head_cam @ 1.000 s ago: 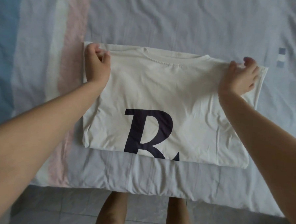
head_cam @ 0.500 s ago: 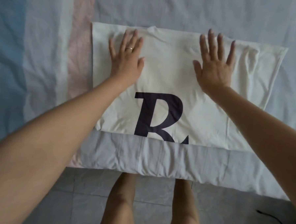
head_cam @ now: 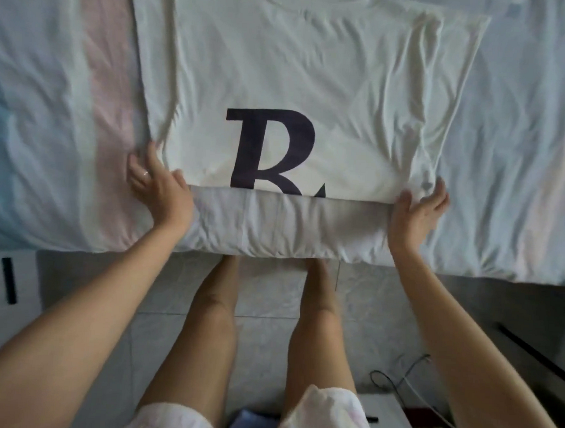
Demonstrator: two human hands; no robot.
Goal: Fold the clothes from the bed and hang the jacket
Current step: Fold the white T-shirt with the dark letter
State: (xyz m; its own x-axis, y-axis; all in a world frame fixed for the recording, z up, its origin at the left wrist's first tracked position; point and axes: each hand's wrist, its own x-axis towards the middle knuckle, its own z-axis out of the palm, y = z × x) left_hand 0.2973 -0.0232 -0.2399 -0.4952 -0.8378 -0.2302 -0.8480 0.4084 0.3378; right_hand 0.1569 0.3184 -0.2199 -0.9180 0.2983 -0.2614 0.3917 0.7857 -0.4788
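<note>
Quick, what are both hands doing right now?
Left hand: open, fingers at the near left corner of the white T-shirt, not clearly gripping.
Right hand: open, fingers at the near right corner, not clearly gripping either.

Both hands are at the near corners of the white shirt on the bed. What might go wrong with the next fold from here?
1. The white T-shirt is creased, most on its right side; folding now would likely trap those wrinkles.
2. Its near fold lies close to the bed edge, so a tug toward the body may slide it off.
3. The left hand and right hand sit at slightly different depths; lifting unevenly may skew the fold and spoil the tucked sides.
</note>
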